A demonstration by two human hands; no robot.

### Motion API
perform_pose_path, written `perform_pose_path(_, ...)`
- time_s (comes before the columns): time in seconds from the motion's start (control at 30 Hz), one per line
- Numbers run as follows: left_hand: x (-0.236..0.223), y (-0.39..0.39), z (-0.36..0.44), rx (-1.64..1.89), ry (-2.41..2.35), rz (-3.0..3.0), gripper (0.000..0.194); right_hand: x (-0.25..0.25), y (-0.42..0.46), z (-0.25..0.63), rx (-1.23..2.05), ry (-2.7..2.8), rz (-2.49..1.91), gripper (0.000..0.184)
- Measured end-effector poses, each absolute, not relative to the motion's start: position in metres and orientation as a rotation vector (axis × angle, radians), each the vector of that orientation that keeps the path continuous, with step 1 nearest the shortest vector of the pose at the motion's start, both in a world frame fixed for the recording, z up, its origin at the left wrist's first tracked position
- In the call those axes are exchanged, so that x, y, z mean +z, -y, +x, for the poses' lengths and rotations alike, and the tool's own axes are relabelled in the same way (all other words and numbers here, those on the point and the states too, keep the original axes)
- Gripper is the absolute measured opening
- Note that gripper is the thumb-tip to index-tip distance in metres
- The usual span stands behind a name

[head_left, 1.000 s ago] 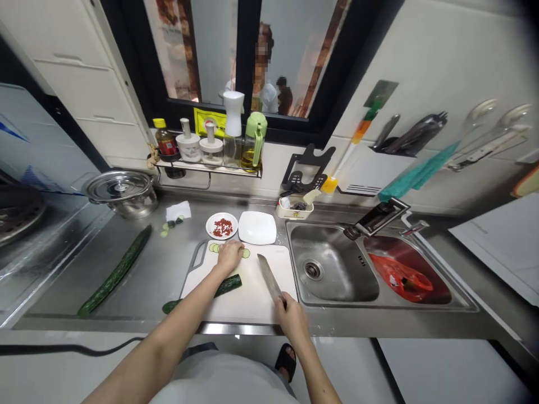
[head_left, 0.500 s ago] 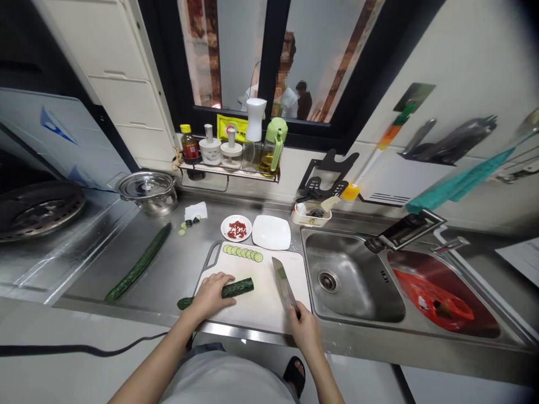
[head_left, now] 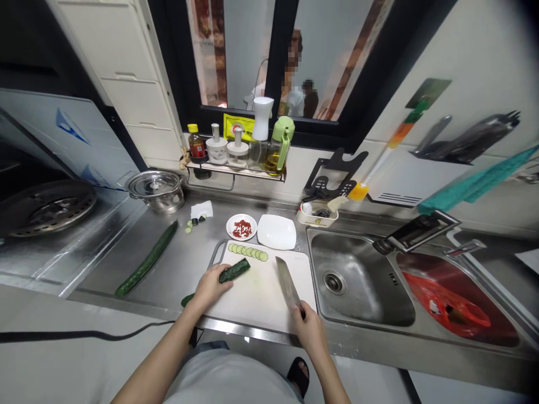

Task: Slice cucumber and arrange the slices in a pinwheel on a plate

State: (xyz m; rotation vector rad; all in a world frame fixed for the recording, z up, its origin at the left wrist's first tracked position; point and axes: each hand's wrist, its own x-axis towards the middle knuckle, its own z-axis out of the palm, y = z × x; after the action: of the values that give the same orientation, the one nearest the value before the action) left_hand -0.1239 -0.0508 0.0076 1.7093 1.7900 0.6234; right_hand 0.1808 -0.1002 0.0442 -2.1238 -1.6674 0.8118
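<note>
My left hand is closed around a dark green cucumber over the left part of the white cutting board. The cucumber slants, its cut end pointing up and right; what looks like its other end shows past my wrist, the middle hidden by my hand. In my right hand is the handle of a kitchen knife, its broad blade pointing away over the board's right side, apart from the cucumber. A row of thin cucumber slices lies along the board's far edge.
Behind the board stand a plate of red bits and a white plate. A whole cucumber and a lidded pot are left; cucumber scraps lie beside a tissue. The sink adjoins on the right.
My left hand has shifted slightly away from me with the cucumber, whose cut end now tilts further up. The knife stays in my right hand, hardly moved. The view has shifted a little.
</note>
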Motion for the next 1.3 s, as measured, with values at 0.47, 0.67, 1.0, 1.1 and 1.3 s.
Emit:
perform_pose_path(0.47,-0.002,0.001,-0.199,0.576,-2.322,1.419,0.047,0.052,0.095,0.177,0.823,1.674,-2.219,0.031)
perform_pose_path(0.67,-0.008,-0.011,-0.203,0.487,-2.376,1.393,0.048,0.061,0.095,0.175,0.824,1.689,-2.222,0.032)
perform_pose_path(1.0,-0.011,-0.014,-0.201,0.434,-2.365,1.419,0.046,0.058,0.089,0.174,0.829,1.659,-2.206,0.034)
perform_pose_path(1.1,-0.011,-0.015,-0.202,0.424,-2.355,1.41,0.048,0.05,0.088,0.176,0.825,1.632,-2.164,0.035)
perform_pose_path(1.3,0.002,-0.006,-0.193,0.425,-2.446,1.419,0.063,0.031,0.087,0.184,0.855,1.568,-1.974,0.037)
